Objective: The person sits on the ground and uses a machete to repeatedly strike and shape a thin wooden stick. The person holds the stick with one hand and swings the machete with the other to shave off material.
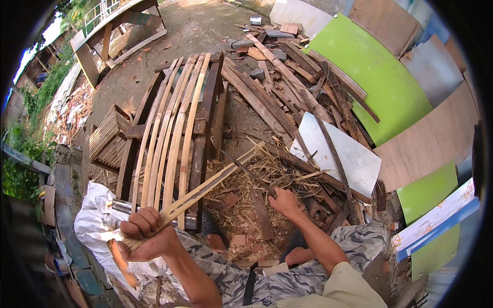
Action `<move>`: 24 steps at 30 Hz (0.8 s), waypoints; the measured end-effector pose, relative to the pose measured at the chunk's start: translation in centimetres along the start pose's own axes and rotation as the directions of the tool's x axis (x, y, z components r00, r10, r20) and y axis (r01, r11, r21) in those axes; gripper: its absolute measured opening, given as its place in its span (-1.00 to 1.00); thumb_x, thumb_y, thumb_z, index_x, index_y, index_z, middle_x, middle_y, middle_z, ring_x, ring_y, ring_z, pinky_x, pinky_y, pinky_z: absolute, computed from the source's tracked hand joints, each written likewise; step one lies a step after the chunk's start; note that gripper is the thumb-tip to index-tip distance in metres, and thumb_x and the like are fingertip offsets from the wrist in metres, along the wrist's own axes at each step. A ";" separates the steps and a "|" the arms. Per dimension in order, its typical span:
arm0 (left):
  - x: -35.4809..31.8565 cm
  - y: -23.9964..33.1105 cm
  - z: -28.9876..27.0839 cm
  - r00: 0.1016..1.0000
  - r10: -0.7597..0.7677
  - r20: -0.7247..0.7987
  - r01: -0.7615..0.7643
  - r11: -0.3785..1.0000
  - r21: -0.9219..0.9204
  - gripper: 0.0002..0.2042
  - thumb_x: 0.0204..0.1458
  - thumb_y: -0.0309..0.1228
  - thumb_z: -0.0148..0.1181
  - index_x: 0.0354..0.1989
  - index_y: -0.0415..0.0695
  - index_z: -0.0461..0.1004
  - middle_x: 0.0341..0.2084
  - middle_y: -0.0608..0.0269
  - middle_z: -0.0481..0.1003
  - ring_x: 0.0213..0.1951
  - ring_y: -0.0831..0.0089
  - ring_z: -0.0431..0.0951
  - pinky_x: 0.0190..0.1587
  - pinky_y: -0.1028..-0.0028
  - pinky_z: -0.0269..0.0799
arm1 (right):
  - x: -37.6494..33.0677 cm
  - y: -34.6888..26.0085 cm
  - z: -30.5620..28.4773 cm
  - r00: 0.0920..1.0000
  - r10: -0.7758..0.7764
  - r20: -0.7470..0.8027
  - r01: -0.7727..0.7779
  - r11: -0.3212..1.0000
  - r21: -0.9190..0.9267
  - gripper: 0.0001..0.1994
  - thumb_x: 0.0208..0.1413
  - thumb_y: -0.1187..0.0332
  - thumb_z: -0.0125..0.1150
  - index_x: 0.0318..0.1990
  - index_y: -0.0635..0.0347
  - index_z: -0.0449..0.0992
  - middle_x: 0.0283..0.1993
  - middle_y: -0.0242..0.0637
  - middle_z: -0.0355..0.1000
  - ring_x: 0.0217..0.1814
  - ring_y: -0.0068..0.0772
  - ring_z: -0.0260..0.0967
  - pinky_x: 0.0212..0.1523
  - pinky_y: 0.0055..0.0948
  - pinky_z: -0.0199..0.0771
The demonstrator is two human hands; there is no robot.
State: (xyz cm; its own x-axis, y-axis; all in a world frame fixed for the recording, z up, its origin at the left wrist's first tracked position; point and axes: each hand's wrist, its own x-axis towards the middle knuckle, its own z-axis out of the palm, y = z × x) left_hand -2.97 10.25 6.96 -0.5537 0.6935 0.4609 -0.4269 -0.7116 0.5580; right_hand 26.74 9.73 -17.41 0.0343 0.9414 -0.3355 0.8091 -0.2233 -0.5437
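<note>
My left hand (149,236) is wrapped round the lower end of a split bamboo strip (205,187), which slants up to the right across my lap. Below that hand an orange-brown curved wooden piece (123,267) sticks out; whether it is held too, I cannot tell. Closed on the near end of a long, thin, dark-bladed knife (251,174) is my right hand (285,201). The blade points up to the left and crosses the strip near its far end. My fingers mostly hide the knife's handle.
Several pale bamboo strips (177,118) lie along a dark wooden frame (203,138) ahead. A slatted crate (110,138) is left of it. Shavings (241,205) cover the ground between my feet. Scrap wood (303,77) and a white sheet (334,154) lie right, beside green panels (375,77).
</note>
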 end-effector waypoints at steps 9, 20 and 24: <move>3.2 7.9 4.6 0.997 0.058 -0.052 -0.054 0.996 0.075 -0.47 0.11 0.19 -0.15 -0.67 0.05 -0.05 -0.81 0.46 -0.09 -0.73 0.62 -0.15 -0.67 0.54 -0.26 | -4.1 -4.7 -2.4 0.993 -0.045 0.105 0.041 0.998 0.039 -0.71 0.05 0.16 0.17 -0.37 0.26 0.51 -0.65 -0.11 0.40 -0.60 -0.06 0.42 -0.49 -0.10 0.46; -1.4 -0.2 4.2 0.939 0.343 -0.019 -0.321 0.897 0.305 -0.20 -0.09 0.53 -0.23 -0.38 -0.16 0.20 -0.61 0.26 0.17 -0.59 0.50 0.17 -0.55 0.51 0.20 | -9.3 -6.5 2.9 0.999 0.035 0.008 -0.036 0.965 0.262 -0.69 -0.04 0.16 0.18 -0.38 0.29 0.51 -0.51 0.07 0.46 -0.39 0.16 0.45 -0.31 0.00 0.43; -3.7 -2.2 0.8 0.986 0.159 0.053 -0.168 0.929 0.329 -0.34 0.02 0.35 -0.01 -0.47 -0.12 0.12 -0.62 0.28 0.14 -0.62 0.53 0.14 -0.57 0.55 0.16 | -11.0 -7.0 2.3 0.993 0.108 0.045 -0.117 0.949 0.294 -0.69 -0.04 0.15 0.19 -0.34 0.26 0.53 -0.49 0.07 0.46 -0.37 0.17 0.45 -0.32 0.00 0.41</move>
State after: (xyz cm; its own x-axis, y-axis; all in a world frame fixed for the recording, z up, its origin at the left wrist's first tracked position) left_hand 0.62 9.33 4.58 -0.5756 0.5764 0.5801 -0.0687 -0.7409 0.6681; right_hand 19.39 0.32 -11.69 0.0950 0.8993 -0.4268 0.5914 -0.3959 -0.7025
